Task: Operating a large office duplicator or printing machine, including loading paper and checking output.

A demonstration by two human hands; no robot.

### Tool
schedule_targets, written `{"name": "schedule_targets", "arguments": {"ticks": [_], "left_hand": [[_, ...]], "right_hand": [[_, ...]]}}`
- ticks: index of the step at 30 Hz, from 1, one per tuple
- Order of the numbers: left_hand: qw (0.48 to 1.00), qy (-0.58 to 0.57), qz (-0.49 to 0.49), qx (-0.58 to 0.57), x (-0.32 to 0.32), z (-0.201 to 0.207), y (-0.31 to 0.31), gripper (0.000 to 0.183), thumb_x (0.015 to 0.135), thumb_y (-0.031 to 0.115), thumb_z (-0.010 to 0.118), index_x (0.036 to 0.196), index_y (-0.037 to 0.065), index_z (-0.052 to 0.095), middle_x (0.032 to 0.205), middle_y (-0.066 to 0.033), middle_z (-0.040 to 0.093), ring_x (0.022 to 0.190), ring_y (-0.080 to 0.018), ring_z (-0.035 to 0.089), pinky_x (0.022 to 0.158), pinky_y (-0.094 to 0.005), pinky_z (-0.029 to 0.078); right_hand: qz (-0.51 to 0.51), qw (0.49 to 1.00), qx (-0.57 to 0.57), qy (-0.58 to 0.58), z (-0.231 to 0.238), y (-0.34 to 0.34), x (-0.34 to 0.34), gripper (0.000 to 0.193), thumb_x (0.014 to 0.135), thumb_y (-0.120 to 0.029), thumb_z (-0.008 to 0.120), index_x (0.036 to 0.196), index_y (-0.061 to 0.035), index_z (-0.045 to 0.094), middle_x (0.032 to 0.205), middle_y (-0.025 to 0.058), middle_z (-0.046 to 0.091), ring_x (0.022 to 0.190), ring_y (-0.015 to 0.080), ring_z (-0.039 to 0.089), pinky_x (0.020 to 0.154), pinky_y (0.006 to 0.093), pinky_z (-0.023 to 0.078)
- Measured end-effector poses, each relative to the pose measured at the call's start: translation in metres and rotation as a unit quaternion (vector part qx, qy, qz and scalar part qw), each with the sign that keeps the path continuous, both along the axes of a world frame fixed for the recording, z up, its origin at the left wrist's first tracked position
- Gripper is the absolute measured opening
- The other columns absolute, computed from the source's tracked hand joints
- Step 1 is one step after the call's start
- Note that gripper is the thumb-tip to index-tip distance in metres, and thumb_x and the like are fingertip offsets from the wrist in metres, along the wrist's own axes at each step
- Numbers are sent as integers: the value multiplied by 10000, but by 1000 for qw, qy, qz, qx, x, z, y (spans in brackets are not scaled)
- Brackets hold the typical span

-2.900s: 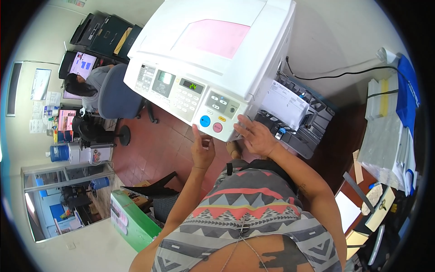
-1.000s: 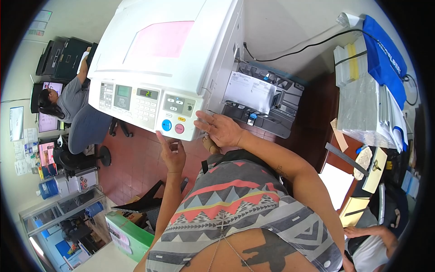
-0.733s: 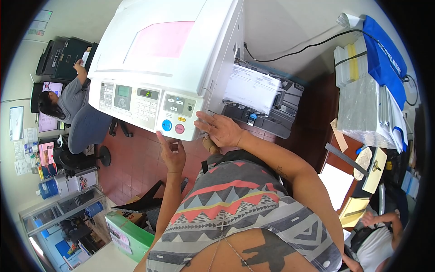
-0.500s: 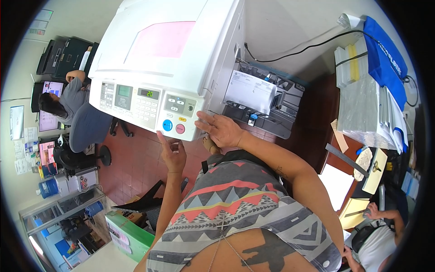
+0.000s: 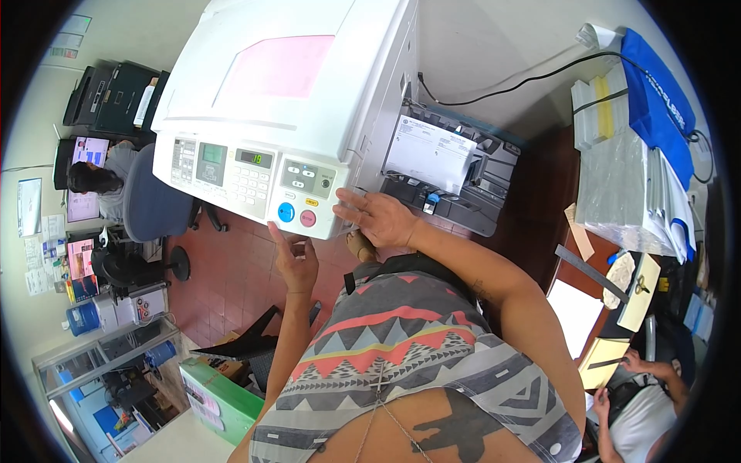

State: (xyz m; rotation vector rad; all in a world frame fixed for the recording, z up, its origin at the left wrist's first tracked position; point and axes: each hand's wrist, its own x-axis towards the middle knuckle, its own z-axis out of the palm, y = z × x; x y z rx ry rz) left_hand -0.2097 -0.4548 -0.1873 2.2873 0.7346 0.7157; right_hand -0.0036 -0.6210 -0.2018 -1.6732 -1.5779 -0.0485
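A white copier-like printing machine [image 5: 266,116] fills the upper middle, with a pinkish sheet showing on its lid. Along its front runs a control panel with a small lit display [image 5: 253,159], a round blue button [image 5: 286,212] and a round pink button [image 5: 308,218]. My left hand [image 5: 296,258] is at the panel's lower edge, just below the blue button, index finger stretched out and the other fingers loosely bent. Nothing shows in it. My right hand [image 5: 382,219] rests its spread fingers against the machine's front right corner. Printed white paper [image 5: 429,153] lies in the side tray [image 5: 494,185].
At right, plastic-wrapped paper stacks [image 5: 617,193] stand under a blue bag [image 5: 656,100]. A black cable [image 5: 525,77] runs along the wall. One person [image 5: 116,174] sits by screens at left; another person [image 5: 644,409] works at lower right. A green box [image 5: 220,397] stands lower left.
The digits on the lit display have changed. The seated person at left has shifted with the chair, and the person at lower right has moved their hands. My hands stay practically in place.
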Motion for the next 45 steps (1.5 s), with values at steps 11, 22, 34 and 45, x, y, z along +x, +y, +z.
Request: {"name": "schedule_targets", "arguments": {"ticks": [11,22,34,45], "left_hand": [[1000,26,-3,17,-1,0,1,1042,837,-93,686,1622,19,10,932,-118,722,699,-183,718,608,-287,557],[1000,-1,5,-6,1,-1,-1,962,837,-79,677,1604,-34,98,892,-106,716,665,-203,706,568,-316,537],[1000,10,-3,2,0,-2,2,984,834,-89,666,1612,-17,68,904,-110,720,658,-204,708,566,-313,537],[1000,2,-6,-11,1,-2,-1,1048,835,-112,662,1623,26,-15,923,-118,726,674,-183,709,594,-277,541]], "right_hand": [[7,999,45,9,-8,7,0,806,743,-87,687,1500,-231,452,1577,77,435,835,300,616,795,416,562],[-12,998,67,5,-4,5,-1,802,734,-49,671,1489,-213,455,1563,74,446,811,295,608,750,413,562],[4,999,52,8,-3,4,0,781,739,52,665,1468,-168,493,1505,182,503,855,354,664,746,419,568],[-5,999,37,12,-7,4,-3,793,732,4,685,1476,-179,481,1520,160,492,875,349,653,773,424,561]]}}
